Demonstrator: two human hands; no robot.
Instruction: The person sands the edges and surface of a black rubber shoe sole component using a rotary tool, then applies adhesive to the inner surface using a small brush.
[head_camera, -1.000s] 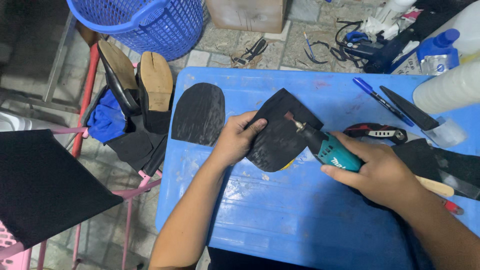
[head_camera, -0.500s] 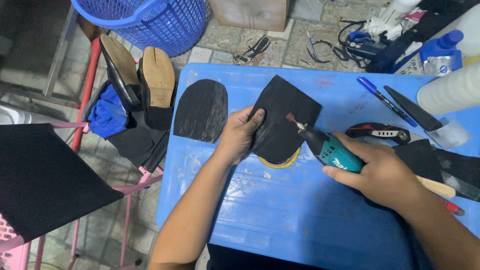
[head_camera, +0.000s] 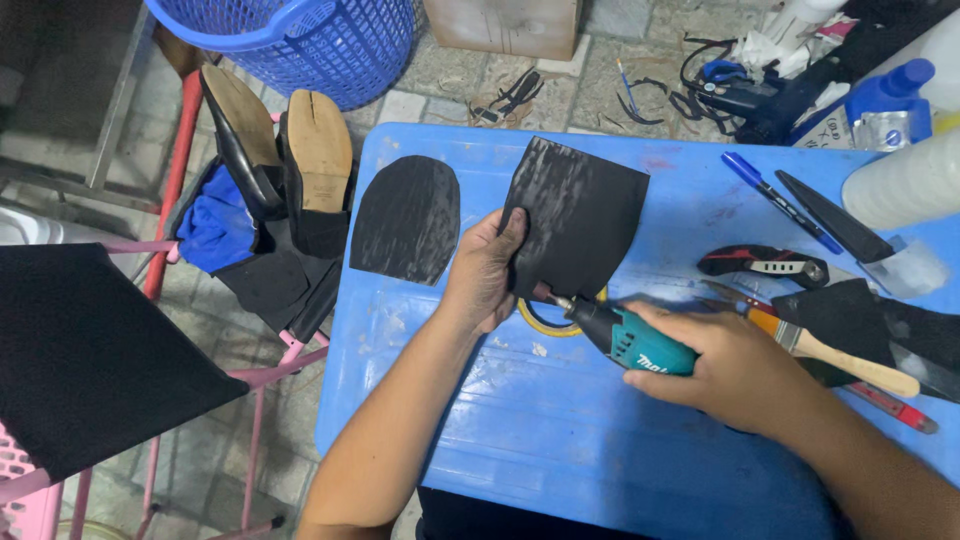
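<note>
Head view, looking down on a blue plastic surface (head_camera: 560, 440). Left hand (head_camera: 485, 270) gripping a black rubber sheet (head_camera: 575, 215) by its lower left edge, fingers clamped on it, thumb laid across the front, sheet raised and tilted just above the surface. Right hand (head_camera: 735, 370) wrapped around a teal rotary tool (head_camera: 625, 340), fingers closed tight on its body, tip touching the sheet's bottom edge. Beneath that edge, part of a yellow ring (head_camera: 545, 322) flat on the surface, mostly hidden. Left of the hand, a black sole-shaped cutout (head_camera: 405, 220), lying flat and apart from the sheet. To the right, a blue pen (head_camera: 780, 200), a dark blade-like strip (head_camera: 835, 215), a black and red utility knife (head_camera: 765, 263), a wooden-handled brush (head_camera: 835, 355) and more black rubber pieces (head_camera: 860, 320). Off the surface at left, a pair of dark shoes (head_camera: 285, 165) resting soles up on a pink-framed stool, above a blue cloth (head_camera: 215, 230). Blue mesh basket (head_camera: 300, 40) on the tiled floor beyond.
</note>
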